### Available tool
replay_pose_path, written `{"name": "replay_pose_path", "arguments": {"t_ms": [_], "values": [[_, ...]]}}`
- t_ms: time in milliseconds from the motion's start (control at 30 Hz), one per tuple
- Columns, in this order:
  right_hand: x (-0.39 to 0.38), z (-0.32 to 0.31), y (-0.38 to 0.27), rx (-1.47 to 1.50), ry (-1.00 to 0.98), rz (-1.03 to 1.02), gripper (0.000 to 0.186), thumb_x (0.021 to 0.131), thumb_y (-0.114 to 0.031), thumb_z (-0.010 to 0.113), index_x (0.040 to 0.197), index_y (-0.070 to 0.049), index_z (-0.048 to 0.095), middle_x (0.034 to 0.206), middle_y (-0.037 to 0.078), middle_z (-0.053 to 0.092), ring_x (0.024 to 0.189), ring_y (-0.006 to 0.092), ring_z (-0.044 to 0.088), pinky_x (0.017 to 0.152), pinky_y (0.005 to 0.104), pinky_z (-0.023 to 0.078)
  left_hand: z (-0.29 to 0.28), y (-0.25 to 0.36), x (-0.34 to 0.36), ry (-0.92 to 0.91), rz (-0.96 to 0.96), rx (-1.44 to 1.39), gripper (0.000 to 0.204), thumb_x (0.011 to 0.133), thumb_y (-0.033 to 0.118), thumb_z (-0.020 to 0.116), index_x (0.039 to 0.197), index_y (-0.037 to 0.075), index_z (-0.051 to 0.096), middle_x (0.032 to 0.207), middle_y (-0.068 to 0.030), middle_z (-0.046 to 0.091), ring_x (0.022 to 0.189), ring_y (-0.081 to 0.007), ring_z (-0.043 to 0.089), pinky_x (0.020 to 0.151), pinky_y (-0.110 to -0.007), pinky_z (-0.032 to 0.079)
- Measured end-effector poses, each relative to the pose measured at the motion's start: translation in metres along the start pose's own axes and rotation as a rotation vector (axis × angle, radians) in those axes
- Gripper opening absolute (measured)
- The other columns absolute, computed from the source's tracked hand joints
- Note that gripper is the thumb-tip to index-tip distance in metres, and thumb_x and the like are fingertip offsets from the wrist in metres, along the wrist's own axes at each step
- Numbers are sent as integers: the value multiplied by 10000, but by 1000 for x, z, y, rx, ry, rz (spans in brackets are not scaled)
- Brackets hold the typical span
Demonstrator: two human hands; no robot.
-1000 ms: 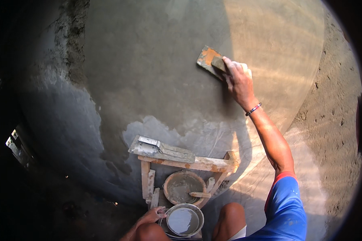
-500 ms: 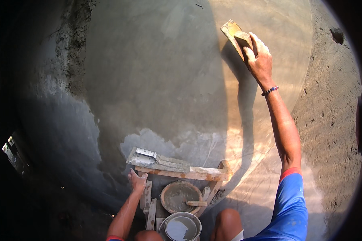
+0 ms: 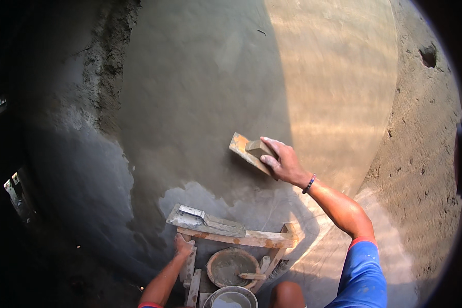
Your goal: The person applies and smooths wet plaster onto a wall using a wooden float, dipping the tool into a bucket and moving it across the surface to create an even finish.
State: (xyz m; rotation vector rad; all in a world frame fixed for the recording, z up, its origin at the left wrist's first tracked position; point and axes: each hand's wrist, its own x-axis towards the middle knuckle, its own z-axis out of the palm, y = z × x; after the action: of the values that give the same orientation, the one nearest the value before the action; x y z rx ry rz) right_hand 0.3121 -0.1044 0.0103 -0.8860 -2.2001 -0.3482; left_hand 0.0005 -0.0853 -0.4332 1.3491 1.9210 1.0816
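My right hand (image 3: 285,161) is closed round the block handle of a plastering float (image 3: 246,150), its flat, yellowish, mortar-smeared board lying against the grey plastered wall (image 3: 205,92). At the lower left, my left hand (image 3: 184,245) grips the upper corner of a wooden frame (image 3: 262,237), fingers partly hidden. Resting along the frame's top bar, just above that hand, is a steel trowel (image 3: 205,220) coated with grey mortar.
Inside the frame sits a round basin (image 3: 233,267) of grey mix with a wooden handle (image 3: 252,276) across its rim. Nearer stands a bucket (image 3: 231,297) of pale liquid. Rougher plaster (image 3: 426,128) borders the smooth area on the right; a broken edge (image 3: 108,66) runs along the left.
My right hand has brought the float down and left across the wall, from the sunlit upper part into shade. My left hand, fingers apart before, now closes on the frame's corner.
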Motion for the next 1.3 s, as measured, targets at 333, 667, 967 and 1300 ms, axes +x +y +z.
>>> {"name": "replay_pose_path", "arguments": {"t_ms": [333,667,967,1300], "values": [[257,-173,9,-740,448,-87,520,890,-192,684,1390,-159,545,1257,129,657,1136,371,608,946,446,510,27,-14,10,176,92,-35,804,658,120,884,1338,-44,488,1301,-234,583,1231,-371,563,1053,-420,453],[111,-64,-3,-351,-41,-234,509,905,-131,642,1397,-96,520,1076,102,628,1012,307,564,873,409,451,-4,-6,9,61,-46,33,334,778,121,743,1081,9,660,1096,-255,671,1131,-432,606,973,-500,477],[148,-90,15,-579,305,-228,529,877,-152,683,1373,-84,514,1080,123,620,1015,322,567,832,425,458,5,8,2,169,-39,173,286,812,148,711,1081,49,699,1108,-202,704,1098,-409,636,987,-481,489],[140,-178,15,1271,280,193,431,959,-170,661,1321,45,567,1153,44,665,994,101,636,877,266,522,-7,-7,14,69,-83,283,333,844,236,717,1120,54,686,1125,-220,692,1138,-406,621,1027,-476,472]]}}
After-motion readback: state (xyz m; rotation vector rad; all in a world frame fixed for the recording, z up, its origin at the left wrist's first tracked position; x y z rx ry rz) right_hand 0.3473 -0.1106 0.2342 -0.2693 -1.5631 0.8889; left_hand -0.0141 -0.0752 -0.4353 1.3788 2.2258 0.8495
